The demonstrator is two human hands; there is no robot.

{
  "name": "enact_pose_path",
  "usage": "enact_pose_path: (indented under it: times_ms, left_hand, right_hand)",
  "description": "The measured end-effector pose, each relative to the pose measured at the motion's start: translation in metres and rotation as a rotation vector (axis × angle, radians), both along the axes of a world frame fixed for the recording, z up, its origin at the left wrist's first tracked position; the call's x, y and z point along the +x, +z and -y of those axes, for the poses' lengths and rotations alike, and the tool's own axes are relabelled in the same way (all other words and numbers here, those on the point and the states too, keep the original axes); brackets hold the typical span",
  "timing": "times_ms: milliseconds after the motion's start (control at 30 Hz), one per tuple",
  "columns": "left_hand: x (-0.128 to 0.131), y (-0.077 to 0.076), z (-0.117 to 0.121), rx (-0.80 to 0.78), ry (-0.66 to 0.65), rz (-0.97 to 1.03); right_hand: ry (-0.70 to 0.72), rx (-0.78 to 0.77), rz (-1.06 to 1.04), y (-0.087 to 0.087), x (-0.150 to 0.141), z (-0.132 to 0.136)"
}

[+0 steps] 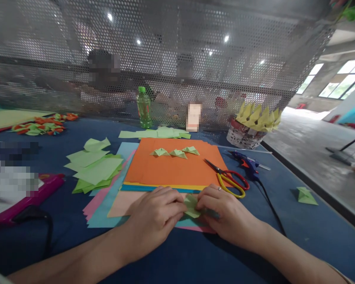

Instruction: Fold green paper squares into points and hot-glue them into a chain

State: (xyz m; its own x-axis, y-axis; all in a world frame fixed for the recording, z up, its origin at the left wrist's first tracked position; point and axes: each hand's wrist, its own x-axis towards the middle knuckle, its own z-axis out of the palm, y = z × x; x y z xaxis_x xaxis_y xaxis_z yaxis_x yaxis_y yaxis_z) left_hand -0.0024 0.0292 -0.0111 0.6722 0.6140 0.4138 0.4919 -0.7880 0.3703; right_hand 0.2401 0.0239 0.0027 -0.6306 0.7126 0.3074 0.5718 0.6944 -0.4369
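Note:
Between my two hands lies a small piece of light green paper (191, 205), partly covered by my fingers. My left hand (161, 207) has its closed fingers on the paper's left edge. On the right edge, my right hand (219, 207), with a ring on one finger, pinches the paper. Both hands rest at the front of a stack of coloured sheets with orange paper (171, 171) on top. Several folded green paper pieces (177, 153) sit on the orange sheet. Scissors (227, 177) with red and yellow handles lie just beyond my right hand.
Loose green sheets (96, 167) lie left of the stack, with more green strips (156, 133) behind it. At right are a blue glue gun (248, 163), a folded green piece (306, 196) and a basket (244, 134) holding yellow folded paper. A green bottle (144, 108) stands before a perforated screen.

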Motion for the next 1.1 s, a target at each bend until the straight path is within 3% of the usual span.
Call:
enact_pose_path:
  times_ms: [333, 533, 667, 833, 1100]
  left_hand:
    - [0.003, 0.004, -0.001, -0.115, 0.074, 0.040]
    - [0.004, 0.007, -0.002, -0.221, 0.127, 0.022]
    - [0.007, 0.009, -0.003, -0.289, 0.223, -0.019]
    - [0.012, 0.008, -0.004, -0.232, 0.307, -0.020]
    - [0.012, 0.006, -0.005, -0.205, 0.321, -0.056]
  right_hand:
    - [-0.008, -0.029, 0.021, 0.002, 0.003, 0.000]
    - [-0.183, -0.163, -0.075, -0.001, 0.000, -0.002]
    - [-0.262, -0.146, -0.031, -0.003, -0.004, -0.004]
    - [-0.345, -0.094, 0.082, -0.002, -0.011, -0.004]
    - [-0.424, -0.057, 0.126, -0.003, -0.018, -0.002]
